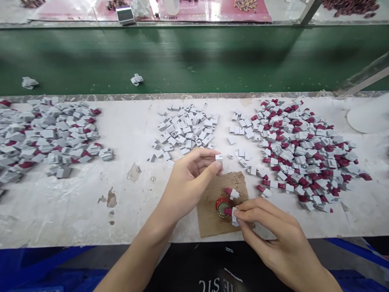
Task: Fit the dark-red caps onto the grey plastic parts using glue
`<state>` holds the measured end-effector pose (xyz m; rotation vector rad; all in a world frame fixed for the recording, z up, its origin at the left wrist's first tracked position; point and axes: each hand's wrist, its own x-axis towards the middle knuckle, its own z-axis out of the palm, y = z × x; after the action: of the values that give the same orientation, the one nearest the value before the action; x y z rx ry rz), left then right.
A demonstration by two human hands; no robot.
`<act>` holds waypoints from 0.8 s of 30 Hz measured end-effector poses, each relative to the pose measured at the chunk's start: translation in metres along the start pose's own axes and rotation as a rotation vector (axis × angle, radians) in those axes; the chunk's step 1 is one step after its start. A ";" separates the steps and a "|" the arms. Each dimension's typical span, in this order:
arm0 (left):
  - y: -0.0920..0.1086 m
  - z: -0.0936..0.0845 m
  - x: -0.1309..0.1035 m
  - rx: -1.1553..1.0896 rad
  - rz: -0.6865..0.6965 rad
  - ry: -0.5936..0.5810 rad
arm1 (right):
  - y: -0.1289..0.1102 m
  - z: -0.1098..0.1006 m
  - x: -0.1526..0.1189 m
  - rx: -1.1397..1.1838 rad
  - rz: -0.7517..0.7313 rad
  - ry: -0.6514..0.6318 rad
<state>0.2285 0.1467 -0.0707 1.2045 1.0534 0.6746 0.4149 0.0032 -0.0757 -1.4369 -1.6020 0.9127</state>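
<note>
Between the thumb and fingers of my left hand is a small grey plastic block, held above the table. My right hand pinches a grey and maroon plastic part, its maroon end over a small round red-rimmed cap. The cap lies on a piece of brown cardboard; whether the maroon end touches it I cannot tell. Another grey and maroon part rests on the cardboard just beyond the cap.
A pile of plain grey blocks lies ahead. Grey and maroon parts are heaped at right and left. Beyond the table runs a green conveyor belt with two loose grey pieces. A white round object sits far right.
</note>
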 end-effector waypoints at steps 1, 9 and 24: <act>0.000 0.000 0.000 -0.010 -0.001 -0.006 | 0.000 0.000 0.000 -0.017 -0.011 0.005; 0.004 0.003 0.002 0.012 -0.032 -0.042 | -0.007 -0.001 0.005 -0.072 -0.031 -0.009; 0.017 0.034 -0.007 -0.280 -0.155 -0.262 | 0.020 -0.021 0.032 0.831 0.371 0.441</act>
<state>0.2586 0.1312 -0.0523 0.9288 0.7937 0.5088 0.4410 0.0377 -0.0812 -1.2036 -0.5156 1.1774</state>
